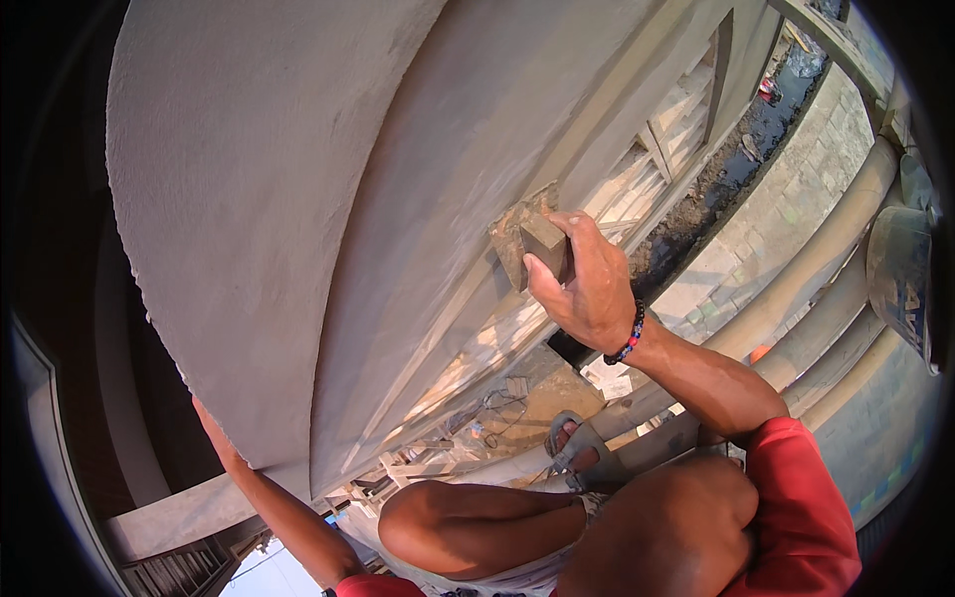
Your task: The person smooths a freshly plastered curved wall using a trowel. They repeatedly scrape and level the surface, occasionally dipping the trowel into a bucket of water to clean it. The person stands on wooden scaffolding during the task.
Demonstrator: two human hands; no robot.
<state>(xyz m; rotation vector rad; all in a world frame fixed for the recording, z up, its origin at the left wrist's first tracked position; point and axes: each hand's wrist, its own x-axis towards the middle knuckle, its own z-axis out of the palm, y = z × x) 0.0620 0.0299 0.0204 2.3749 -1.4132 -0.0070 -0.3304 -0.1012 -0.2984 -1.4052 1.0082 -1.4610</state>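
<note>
My right hand (589, 279) is closed round the block-shaped handle of a small plastering float (509, 239). Its thin, worn plate lies against or very close to the smooth grey plastered wall (428, 229). A bead bracelet circles that wrist. My left forearm (284, 512) reaches up at the lower left and passes behind the rough edge of a curved, plastered projection (249, 219), which hides the left hand. Whether that hand grips anything does not show.
I squat high up on thick bamboo poles (826, 318), knees near the wall. A grey bucket-like container (900, 279) stands at far right. Down below run a dark water-filled ditch (741, 189) and a paved path (796, 189). A wall opening (657, 149) shows at upper right.
</note>
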